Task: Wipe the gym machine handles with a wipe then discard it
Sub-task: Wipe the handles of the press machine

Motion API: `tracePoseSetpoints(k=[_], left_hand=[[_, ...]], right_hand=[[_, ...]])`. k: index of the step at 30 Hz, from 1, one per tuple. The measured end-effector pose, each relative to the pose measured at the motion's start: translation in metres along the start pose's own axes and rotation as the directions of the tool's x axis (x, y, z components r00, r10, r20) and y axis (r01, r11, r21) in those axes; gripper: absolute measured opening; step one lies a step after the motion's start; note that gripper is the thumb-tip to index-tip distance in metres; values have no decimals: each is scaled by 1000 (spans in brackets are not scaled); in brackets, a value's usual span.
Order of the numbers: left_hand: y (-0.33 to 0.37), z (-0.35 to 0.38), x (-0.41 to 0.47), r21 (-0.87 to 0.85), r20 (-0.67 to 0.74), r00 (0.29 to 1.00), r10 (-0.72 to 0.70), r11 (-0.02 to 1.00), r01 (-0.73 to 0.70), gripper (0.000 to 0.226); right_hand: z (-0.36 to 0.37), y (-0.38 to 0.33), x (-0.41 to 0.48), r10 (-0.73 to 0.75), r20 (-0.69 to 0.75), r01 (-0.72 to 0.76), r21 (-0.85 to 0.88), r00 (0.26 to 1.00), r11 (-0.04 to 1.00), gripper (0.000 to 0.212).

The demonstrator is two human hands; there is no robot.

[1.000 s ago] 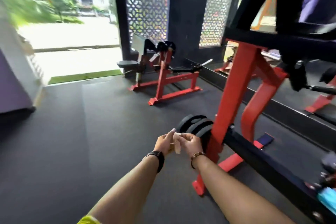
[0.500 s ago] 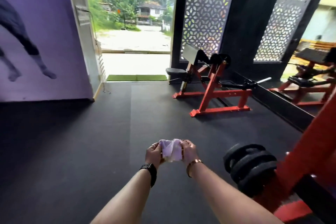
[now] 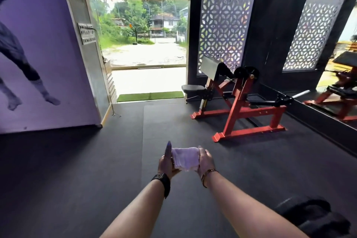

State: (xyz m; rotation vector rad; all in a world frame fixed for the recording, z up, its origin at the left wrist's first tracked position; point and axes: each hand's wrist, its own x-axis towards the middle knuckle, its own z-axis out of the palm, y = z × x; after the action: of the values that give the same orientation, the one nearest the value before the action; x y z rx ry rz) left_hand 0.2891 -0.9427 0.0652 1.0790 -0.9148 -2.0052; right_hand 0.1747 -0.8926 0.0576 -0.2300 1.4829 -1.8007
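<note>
A white wipe (image 3: 185, 158) is stretched between both hands in front of me, low in the middle of the view. My left hand (image 3: 166, 161) grips its left edge, one finger pointing up. My right hand (image 3: 206, 160) grips its right edge. A red and black gym machine (image 3: 237, 100) stands on the floor ahead to the right, with a black seat (image 3: 193, 88) and a black bar ending in a silver handle (image 3: 301, 93). Both hands are well short of it.
Black rubber flooring (image 3: 96, 160) spreads all around. A purple wall (image 3: 48, 54) with a mural is at the left, an open doorway (image 3: 146, 50) with a green mat straight ahead. A mirror (image 3: 340, 87) lines the right wall. Black weight plates (image 3: 313, 216) lie at bottom right.
My view has swung left, away from the red frame and plates toward the doorway. The crumpled wipe has been spread wider between my two hands.
</note>
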Motion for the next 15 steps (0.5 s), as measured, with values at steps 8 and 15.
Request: tracePoseSetpoints(k=[8,15], left_hand=[[31,72,121,212,48,995,86,973,-94,11],[48,175,248,71,277,961,3,997,-24,4]], right_hand=[[5,-49,112,-102,9,102,7,995,995,33],[3,-98,250,-204,-241,221,47,949,974,29]])
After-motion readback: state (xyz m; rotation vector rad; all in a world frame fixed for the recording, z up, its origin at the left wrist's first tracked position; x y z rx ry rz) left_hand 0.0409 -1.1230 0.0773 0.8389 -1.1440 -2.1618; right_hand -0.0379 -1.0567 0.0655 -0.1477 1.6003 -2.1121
